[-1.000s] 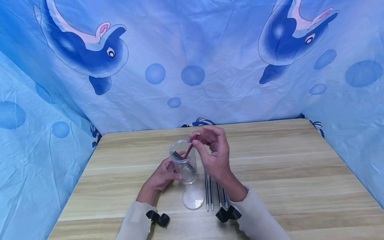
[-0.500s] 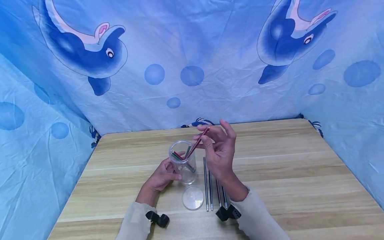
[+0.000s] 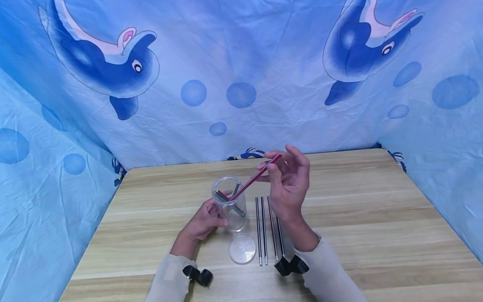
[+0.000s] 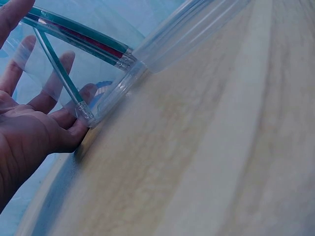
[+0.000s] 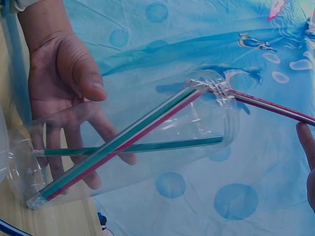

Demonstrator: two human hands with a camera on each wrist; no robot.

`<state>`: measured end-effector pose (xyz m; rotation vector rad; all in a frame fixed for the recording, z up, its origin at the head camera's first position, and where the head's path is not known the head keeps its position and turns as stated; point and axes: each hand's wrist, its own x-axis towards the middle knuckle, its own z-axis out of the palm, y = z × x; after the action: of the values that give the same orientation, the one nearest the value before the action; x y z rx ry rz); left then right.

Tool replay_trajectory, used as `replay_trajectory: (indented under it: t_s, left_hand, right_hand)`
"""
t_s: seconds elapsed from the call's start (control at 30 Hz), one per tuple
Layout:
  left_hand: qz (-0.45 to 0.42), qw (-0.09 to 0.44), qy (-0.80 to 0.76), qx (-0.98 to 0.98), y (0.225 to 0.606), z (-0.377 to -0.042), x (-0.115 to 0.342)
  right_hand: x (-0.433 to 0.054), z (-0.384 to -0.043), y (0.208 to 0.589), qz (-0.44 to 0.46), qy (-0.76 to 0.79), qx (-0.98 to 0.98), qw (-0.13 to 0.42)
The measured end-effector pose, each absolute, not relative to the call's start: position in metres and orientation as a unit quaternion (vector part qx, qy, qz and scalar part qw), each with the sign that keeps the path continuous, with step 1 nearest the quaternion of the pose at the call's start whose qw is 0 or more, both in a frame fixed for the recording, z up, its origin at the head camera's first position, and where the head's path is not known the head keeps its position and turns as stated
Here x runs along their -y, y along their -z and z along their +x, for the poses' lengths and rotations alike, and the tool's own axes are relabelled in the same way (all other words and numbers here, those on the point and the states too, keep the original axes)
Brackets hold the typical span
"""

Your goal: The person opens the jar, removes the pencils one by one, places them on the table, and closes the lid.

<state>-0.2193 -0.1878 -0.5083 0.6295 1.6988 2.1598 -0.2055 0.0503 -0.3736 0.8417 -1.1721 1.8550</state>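
Observation:
My left hand holds a clear plastic jar upright on the table, fingers and thumb round its side. Inside the jar lean several green and red pencils, their silvery ends at the bottom. My right hand pinches a red pencil between thumb and fingers, right of the jar's mouth. That pencil slants, its lower end at the rim. In the right wrist view only a fingertip of the right hand shows beside the red pencil. The left wrist view shows pencils through the jar wall.
A round clear lid lies in front of the jar. Several dark striped pencils lie roughly side by side to its right, partly under the right forearm. The wooden table meets a blue dolphin-print curtain at the back.
My right hand has moved right and slightly up, drawing the red pencil mostly out of the jar and tilting it further. The left hand and jar have stayed in place.

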Motion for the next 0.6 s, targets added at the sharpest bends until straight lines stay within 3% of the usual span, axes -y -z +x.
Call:
replay_trajectory:
  t_s: [0.6]
  left_hand:
    - [0.213, 0.162, -0.755, -0.598, 0.508, -0.220, 0.189]
  right_hand:
    - [-0.072, -0.211, 0.366, 0.290, -0.758, 0.433, 0.391]
